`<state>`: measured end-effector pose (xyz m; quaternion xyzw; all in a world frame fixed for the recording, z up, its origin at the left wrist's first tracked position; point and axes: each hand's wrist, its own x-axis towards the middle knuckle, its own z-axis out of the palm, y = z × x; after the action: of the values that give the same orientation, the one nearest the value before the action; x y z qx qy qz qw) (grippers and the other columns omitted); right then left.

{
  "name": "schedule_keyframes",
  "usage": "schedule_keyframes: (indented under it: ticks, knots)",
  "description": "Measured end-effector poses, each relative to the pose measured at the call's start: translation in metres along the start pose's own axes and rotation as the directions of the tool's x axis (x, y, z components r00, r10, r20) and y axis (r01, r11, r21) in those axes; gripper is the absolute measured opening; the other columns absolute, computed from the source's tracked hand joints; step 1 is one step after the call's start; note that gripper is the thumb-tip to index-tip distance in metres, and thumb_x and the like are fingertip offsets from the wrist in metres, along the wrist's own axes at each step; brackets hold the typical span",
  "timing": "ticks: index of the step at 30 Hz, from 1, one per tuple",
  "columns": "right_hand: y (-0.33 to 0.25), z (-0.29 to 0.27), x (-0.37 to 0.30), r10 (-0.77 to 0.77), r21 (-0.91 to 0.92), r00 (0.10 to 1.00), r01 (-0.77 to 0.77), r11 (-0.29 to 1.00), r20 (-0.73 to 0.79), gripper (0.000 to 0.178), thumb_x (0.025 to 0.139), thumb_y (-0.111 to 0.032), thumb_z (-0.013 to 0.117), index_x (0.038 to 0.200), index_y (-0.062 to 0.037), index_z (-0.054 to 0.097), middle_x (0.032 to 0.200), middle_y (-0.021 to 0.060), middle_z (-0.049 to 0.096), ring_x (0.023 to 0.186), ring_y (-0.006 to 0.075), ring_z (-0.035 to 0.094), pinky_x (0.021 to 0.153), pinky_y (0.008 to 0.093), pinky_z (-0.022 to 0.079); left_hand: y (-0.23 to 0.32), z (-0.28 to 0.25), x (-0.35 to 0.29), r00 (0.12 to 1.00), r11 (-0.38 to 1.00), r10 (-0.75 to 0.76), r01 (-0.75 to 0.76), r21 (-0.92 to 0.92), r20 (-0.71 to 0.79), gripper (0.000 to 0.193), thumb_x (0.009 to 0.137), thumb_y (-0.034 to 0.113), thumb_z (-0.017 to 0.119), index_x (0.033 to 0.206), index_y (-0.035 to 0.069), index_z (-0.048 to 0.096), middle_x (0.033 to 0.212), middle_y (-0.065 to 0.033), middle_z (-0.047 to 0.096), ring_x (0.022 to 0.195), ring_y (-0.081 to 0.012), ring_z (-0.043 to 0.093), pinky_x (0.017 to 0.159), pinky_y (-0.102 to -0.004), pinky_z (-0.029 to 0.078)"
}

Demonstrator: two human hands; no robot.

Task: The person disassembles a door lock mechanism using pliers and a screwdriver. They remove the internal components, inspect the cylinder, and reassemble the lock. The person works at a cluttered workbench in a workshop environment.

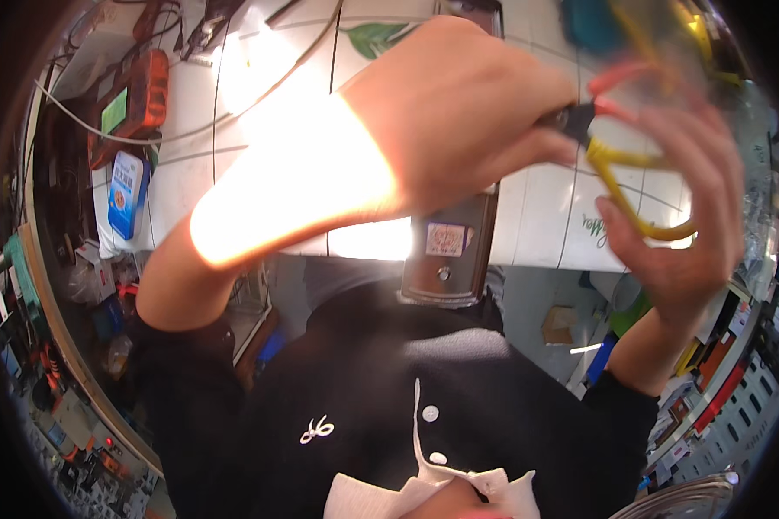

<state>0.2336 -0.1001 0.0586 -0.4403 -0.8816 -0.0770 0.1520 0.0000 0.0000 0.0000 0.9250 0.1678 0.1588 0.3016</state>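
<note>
My left hand (459, 112) reaches across the table from the left. Its fingers are closed at the dark jaws of pliers (619, 177) with red and yellow handles; whatever they pinch is hidden. My right hand (692, 199) has its fingers curled round the handles from the right, thumb beside the yellow one, and is smeared by motion. Beneath my left hand lies a long dark metal panel (467, 216) with a square printed sticker and a small round fitting. Its near end sticks out over the table's front edge, and my hand covers its middle.
A white table (537, 233) with dark lines carries an orange handheld meter (138, 104) and a blue-and-white box (127, 195) at the left. A grey cable (260, 99) arcs over it. Strong light glares on my left forearm. Crowded shelves (61, 415) flank both sides.
</note>
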Motion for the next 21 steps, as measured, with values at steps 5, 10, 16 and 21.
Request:
schedule_keyframes:
  ticks: [5, 10, 16, 21]
  knots:
    - [0.006, 0.041, -0.054, 0.533, 0.23, 0.827, -0.491, 0.84, -0.181, 0.046, 0.067, -0.004, 0.076, 0.112, -0.0035, 0.067, 0.109, 0.0141, 0.067, 0.102, 0.027, 0.065, 0.091, 0.039, 0.051, -0.018, -0.03, -0.039, 0.822, 0.947, -0.315, 0.307, -0.097, -0.474, 0.029, 0.091, 0.015, 0.062, 0.118, 0.005, 0.065, 0.106, -0.0119, 0.066, 0.1, -0.0219, 0.062, 0.089, -0.0335, 0.049]
    - [0.019, 0.073, -0.116, 0.764, 0.287, 0.642, -0.72, 0.632, -0.07, 0.041, 0.078, -0.006, 0.072, 0.117, -0.004, 0.063, 0.114, 0.0122, 0.065, 0.106, 0.0257, 0.063, 0.092, 0.0372, 0.051, -0.038, -0.005, -0.077, 0.893, 0.977, -0.215, 0.196, -0.087, -0.396, 0.029, 0.084, -0.01, 0.06, 0.111, 0.001, 0.064, 0.11, -0.0126, 0.068, 0.091, -0.0229, 0.063, 0.082, -0.0303, 0.053]
    - [0.043, 0.1, -0.121, 0.795, 0.328, 0.598, -0.734, 0.594, -0.102, 0.038, 0.087, -0.01, 0.067, 0.123, -0.0018, 0.059, 0.123, 0.0137, 0.059, 0.114, 0.0276, 0.058, 0.101, 0.0381, 0.045, -0.031, 0.011, -0.102, 0.724, 0.984, -0.075, 0.165, 0.066, -0.685, 0.035, 0.075, -0.009, 0.072, 0.107, 0.003, 0.065, 0.097, -0.0115, 0.07, 0.084, -0.027, 0.063, 0.077, -0.0344, 0.051]
    - [0.04, 0.101, -0.103, 0.746, 0.342, 0.645, -0.672, 0.656, -0.165, 0.029, 0.092, -0.008, 0.06, 0.12, 0.0001, 0.059, 0.122, 0.015, 0.059, 0.12, 0.031, 0.053, 0.105, 0.0417, 0.041, -0.039, -0.037, -0.137, 0.705, 0.649, -0.144, 0.597, 0.472, -0.694, 0.012, 0.083, 0.014, 0.073, 0.092, 0.006, 0.071, 0.094, -0.008, 0.06, 0.089, -0.0271, 0.057, 0.1, -0.044, 0.037]
